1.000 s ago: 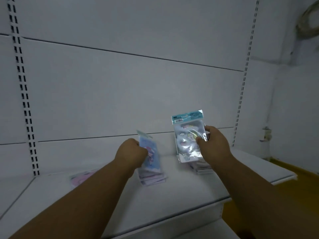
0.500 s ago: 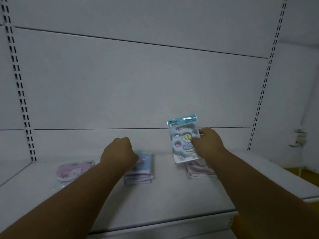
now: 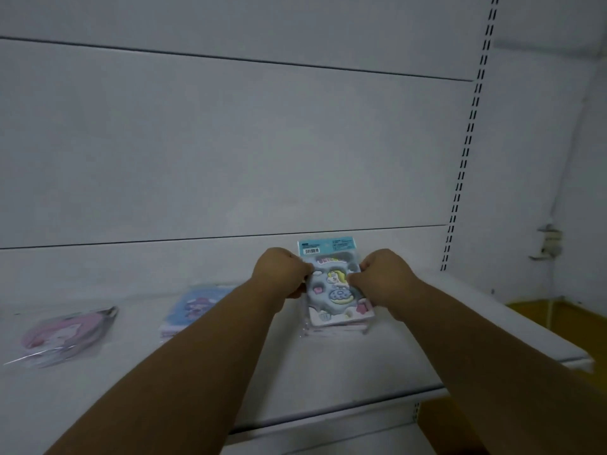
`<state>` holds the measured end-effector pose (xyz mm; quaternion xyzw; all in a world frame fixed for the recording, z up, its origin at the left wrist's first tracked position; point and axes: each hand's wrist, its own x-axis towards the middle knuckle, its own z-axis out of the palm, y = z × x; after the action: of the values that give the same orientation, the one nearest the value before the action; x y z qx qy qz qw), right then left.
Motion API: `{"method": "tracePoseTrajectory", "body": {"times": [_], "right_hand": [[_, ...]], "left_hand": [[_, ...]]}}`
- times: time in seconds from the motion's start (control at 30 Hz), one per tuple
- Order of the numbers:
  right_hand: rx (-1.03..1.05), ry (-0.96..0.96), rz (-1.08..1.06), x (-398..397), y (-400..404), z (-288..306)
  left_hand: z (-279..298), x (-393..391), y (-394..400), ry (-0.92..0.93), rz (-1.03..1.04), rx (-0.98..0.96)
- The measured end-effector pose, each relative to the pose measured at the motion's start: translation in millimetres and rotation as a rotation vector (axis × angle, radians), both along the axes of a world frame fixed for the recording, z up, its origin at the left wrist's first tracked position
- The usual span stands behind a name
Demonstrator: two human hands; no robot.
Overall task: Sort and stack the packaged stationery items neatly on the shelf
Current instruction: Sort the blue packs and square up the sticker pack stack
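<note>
Two bare hands hold a unicorn packet upright over a stack on the white shelf; left hand and right hand grasp its side edges with curled fingers (blue stack and pink packet lie further left).

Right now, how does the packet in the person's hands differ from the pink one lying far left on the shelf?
The held packet is rectangular, pale blue with a header card; the pink packet looks rounded.

The held packet is tilted up over a small stack, gripped by the left hand and the right hand; the pink packet lies flat, alone and untouched.

Both are cartoon-printed items in clear wrap, on the same shelf.
</note>
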<state>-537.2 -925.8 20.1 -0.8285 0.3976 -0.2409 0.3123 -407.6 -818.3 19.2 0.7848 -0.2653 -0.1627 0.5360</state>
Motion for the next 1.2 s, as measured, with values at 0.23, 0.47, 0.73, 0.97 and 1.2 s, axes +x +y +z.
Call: {"method": "tracePoseTrajectory", "body": {"times": [0.23,0.47,0.73,0.97,1.2], "right_hand": [[-0.102,0.203,0.028,8.3,-8.7,-15.6],[-0.072,0.227,0.06,6.2,-13.4,-22.2],[0.133,0.008,0.108,16.2,-11.2,-34.1],[0.156,-0.355,0.247,12.3,-1.4,-37.2],[0.296,-0.581,0.288,12.1,13.1,-33.4]], "left_hand": [[-16.9,11.4,-19.7,-0.365,0.095,0.338],[-17.0,2.0,-17.5,-0.19,0.019,0.442],[-32.3,-12.4,-16.8,-0.106,0.097,0.228],[-29.9,-16.3,-0.9,0.138,0.098,-0.278],[-21.4,-40.8,7.2,-0.015,-0.021,-0.416]]}}
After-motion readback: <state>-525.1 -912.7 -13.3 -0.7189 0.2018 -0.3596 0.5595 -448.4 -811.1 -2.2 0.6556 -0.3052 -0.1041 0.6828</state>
